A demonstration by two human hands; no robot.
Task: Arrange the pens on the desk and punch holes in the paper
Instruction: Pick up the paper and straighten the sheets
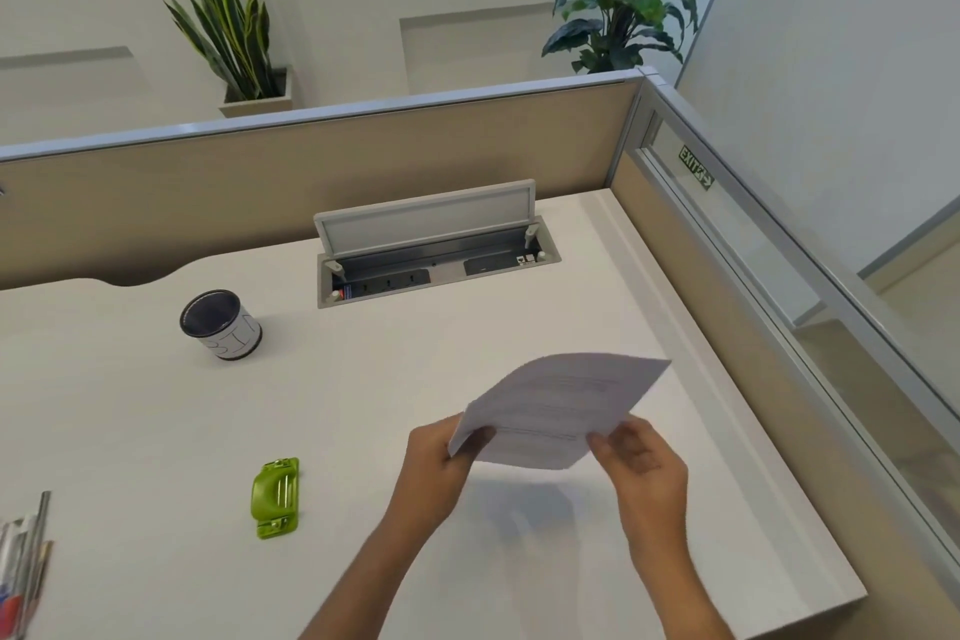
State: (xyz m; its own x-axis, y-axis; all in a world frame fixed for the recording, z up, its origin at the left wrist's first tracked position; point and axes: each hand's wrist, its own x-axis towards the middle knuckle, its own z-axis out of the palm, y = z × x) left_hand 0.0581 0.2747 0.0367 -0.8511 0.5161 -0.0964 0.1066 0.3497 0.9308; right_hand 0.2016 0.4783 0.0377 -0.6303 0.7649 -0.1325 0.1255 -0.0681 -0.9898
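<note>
Both hands are pinching the paper (558, 408) above the worktop (156, 431): left hand (441, 457) gripping its near-left corner, right hand (641, 463) its near-right edge. The punch (275, 496) is lying at nine o'clock from the left grip, long axis running six-to-twelve, nearer the left hand.

An office cubicle: beige partition panels (311, 182) at 12 and 3 o'clock enclose a white desk (156, 431) with a flip-up power socket box (436, 255).
</note>
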